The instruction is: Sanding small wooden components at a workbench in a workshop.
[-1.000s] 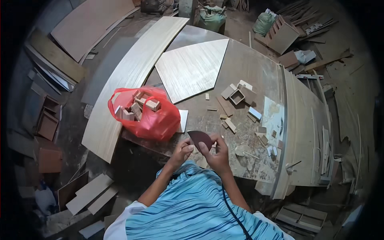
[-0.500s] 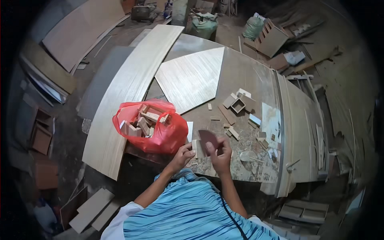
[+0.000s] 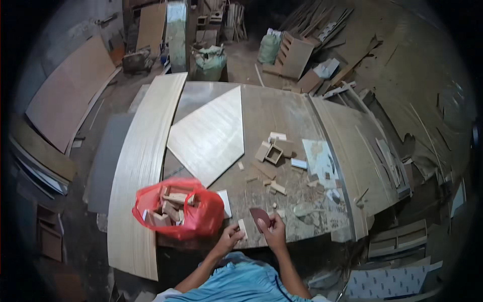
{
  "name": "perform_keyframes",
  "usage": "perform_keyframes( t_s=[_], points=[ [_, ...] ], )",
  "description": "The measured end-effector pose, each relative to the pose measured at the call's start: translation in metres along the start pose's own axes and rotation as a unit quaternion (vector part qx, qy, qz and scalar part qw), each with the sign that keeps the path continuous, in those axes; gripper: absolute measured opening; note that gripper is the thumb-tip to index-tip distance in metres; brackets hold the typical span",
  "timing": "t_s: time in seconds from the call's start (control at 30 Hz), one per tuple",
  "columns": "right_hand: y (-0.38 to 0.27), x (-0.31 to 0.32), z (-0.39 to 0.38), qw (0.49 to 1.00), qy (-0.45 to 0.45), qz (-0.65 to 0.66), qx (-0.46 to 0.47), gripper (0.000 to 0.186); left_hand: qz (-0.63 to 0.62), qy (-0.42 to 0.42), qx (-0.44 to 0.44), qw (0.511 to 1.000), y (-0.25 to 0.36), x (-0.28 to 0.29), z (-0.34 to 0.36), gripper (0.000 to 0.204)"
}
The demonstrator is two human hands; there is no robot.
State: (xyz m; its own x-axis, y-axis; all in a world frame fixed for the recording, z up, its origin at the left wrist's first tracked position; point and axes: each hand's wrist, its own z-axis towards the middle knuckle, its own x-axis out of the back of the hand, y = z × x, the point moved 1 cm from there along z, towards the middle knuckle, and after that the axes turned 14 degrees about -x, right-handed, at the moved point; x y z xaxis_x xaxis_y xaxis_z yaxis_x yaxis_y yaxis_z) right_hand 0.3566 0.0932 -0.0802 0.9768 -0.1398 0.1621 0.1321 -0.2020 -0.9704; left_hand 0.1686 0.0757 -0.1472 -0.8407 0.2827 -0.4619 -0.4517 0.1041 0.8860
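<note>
Near the workbench's front edge, my left hand (image 3: pixel 230 236) grips a small pale wooden block (image 3: pixel 242 227). Beside it, my right hand (image 3: pixel 273 230) holds a dark reddish-brown sheet with a curved edge (image 3: pixel 256 215), which looks like sandpaper, thumb on its face. Left of my hands sits a red plastic bag (image 3: pixel 201 221) full of small wood pieces. Beyond them, loose offcuts and a small open wooden box (image 3: pixel 273 153) lie on the workbench (image 3: pixel 274 113).
A long pale board (image 3: pixel 138 141) runs along the bench's left, beside an angular panel (image 3: pixel 211 128). Boards (image 3: pixel 367 146) line the right. Sheets (image 3: pixel 70 90) lean at the left; sacks (image 3: pixel 210 60), a slotted crate (image 3: pixel 294 53) and scrap wood surround the bench.
The block has come into sight in my left fingers, apart from the reddish sheet. The camera has tilted up, so bench and hands sit lower in the picture and more background shows.
</note>
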Motion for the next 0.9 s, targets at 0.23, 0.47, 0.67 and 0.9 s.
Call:
perform_keyframes(
  t_s=[0.23,0.47,0.67,0.9],
  points=[
    [0.049,0.002,-0.009,0.999,0.014,0.039,-0.031,0.022,-0.093,0.028,0.004,0.995,-0.036,-0.002,-0.003,0.044],
    [0.009,-0.008,-0.034,0.994,-0.080,0.076,-0.017,0.022,-0.085,0.004,0.012,0.996,-0.018,0.011,-0.017,0.044],
    [-0.007,-0.016,-0.027,0.995,-0.023,0.099,-0.020,0.024,-0.084,0.037,-0.051,0.994,0.009,0.014,-0.030,0.044],
    [0.012,-0.038,-0.021,0.996,-0.081,0.004,-0.042,0.021,-0.068,0.050,-0.084,0.993,0.008,0.020,-0.042,0.046]
  ],
)
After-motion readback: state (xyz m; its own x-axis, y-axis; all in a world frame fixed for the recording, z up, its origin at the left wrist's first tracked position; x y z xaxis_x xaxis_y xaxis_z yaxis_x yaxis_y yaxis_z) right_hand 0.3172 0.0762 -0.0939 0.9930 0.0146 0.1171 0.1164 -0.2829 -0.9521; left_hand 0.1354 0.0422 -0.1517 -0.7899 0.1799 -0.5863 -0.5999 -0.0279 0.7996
